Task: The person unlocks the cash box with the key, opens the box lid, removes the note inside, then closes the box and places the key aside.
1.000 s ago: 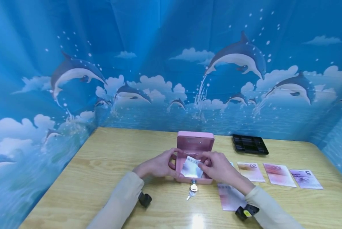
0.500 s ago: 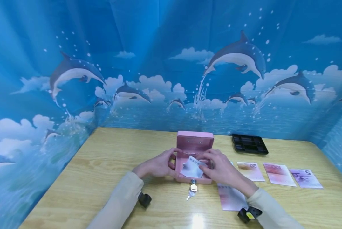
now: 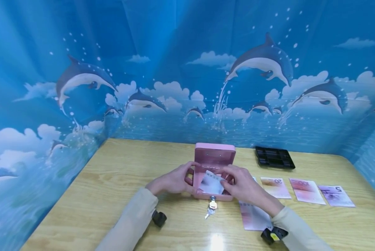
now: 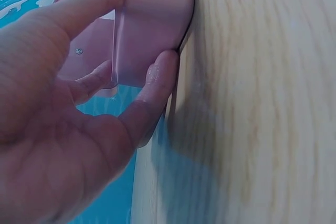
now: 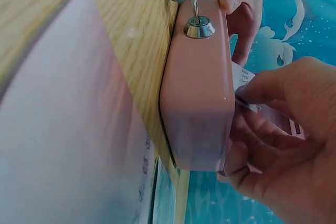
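A pink cash box (image 3: pixel 215 147) stands on the table with its lid raised. My left hand (image 3: pixel 175 180) holds its left side; in the left wrist view the fingers (image 4: pixel 160 77) spread along the pink wall. Inside the box lies a pale banknote (image 3: pixel 211 184), tilted, with a printed strip along its far edge. My right hand (image 3: pixel 245 183) reaches over the right rim and pinches the note's right edge between thumb and fingers. The right wrist view shows the note's edge (image 5: pixel 242 75) at the fingertips. From the front lock (image 5: pixel 199 27) hangs a set of keys (image 3: pixel 210 211).
To the right lie a 20 note (image 3: pixel 275 188), a 100 note (image 3: pixel 306 191) and a 5 note (image 3: pixel 336 196). Another banknote (image 3: pixel 254 217) lies below the right forearm. Behind them sits a black compartment tray (image 3: pixel 273 158). A blue dolphin curtain (image 3: pixel 175 69) borders the table.
The banknote inside the box has turned and shifted slightly under the right fingers. The right hand has moved a little; the left hand stays on the box.
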`<state>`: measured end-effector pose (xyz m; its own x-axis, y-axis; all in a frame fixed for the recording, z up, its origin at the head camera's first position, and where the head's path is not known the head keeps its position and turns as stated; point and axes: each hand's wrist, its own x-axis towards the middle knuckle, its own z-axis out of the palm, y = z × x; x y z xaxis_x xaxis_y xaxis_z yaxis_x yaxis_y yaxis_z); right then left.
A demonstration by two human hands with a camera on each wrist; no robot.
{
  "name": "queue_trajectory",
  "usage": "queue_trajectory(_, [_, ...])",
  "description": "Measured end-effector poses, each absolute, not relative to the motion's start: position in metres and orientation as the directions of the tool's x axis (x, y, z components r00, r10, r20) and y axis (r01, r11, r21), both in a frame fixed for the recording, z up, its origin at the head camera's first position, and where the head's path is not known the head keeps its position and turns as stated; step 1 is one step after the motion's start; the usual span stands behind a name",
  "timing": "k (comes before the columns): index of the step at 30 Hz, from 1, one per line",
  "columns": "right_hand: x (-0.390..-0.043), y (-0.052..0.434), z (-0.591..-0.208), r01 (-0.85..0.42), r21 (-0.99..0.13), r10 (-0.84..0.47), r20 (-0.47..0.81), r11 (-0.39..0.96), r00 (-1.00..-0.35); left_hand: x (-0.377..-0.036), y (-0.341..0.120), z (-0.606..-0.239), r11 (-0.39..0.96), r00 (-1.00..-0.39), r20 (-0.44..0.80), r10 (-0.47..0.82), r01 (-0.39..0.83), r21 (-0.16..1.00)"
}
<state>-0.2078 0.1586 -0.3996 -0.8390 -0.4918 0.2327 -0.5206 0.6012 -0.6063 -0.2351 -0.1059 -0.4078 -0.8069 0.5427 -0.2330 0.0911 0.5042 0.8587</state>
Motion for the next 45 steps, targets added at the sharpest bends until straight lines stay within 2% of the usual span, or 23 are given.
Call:
queue_trajectory(7, [-0.207,0.158,-0.397,-0.491,-0.623,-0.489,0.193,0.609,-0.851,-0.236,-0.107,-0.408,0.497,-0.807,-0.229,0.544,0.090,0.863])
queue_trajectory(16, [-0.204,0.164,-0.388,-0.502,-0.638,-0.393,0.318,0.584,-0.863,-0.235,-0.107,-0.407,0.508,-0.813,-0.239,0.531,0.080,0.858])
queue_trajectory(21, [-0.201,0.174,-0.379,-0.492,-0.643,-0.358,0.338,0.587,-0.870,-0.235,-0.106,-0.405,0.523,-0.817,-0.255,0.518,0.066,0.850])
queue_trajectory(45, [-0.181,0.237,-0.356,-0.366,-0.598,-0.298,0.214,0.713,-0.930,-0.234,-0.103,-0.404,0.525,-0.809,-0.243,0.534,0.092,0.846])
